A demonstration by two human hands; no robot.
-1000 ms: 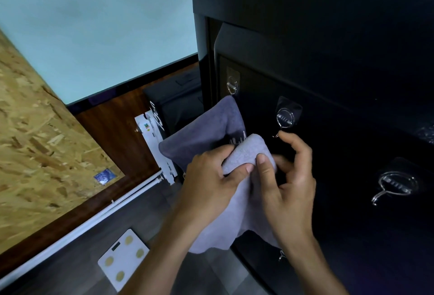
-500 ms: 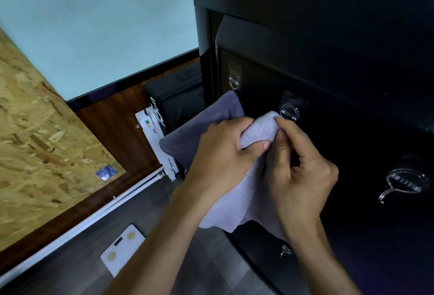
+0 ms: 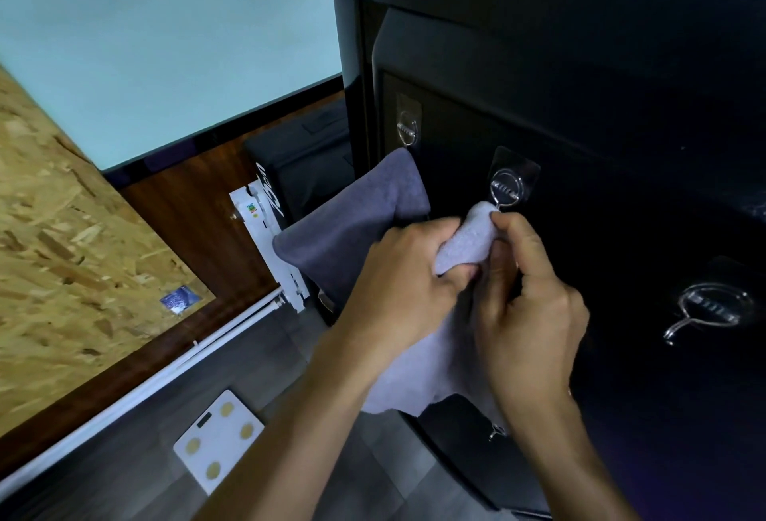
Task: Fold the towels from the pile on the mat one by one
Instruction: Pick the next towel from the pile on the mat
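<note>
Against a dark cabinet door (image 3: 580, 114) fitted with clear adhesive hooks, our left hand (image 3: 408, 280) and right hand (image 3: 526, 305) both pinched the pale towel's (image 3: 466, 245) bunched corner beneath the middle hook (image 3: 506, 189), seemingly to hang it.

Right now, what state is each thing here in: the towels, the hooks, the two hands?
Light towel: bunched, held up to the middle hook.
Dark towel: hanging by the left hook.
Middle hook: towel corner touching it.
Right hook: bare.
Left hand: gripping the light towel.
Right hand: pinching the light towel.
</note>
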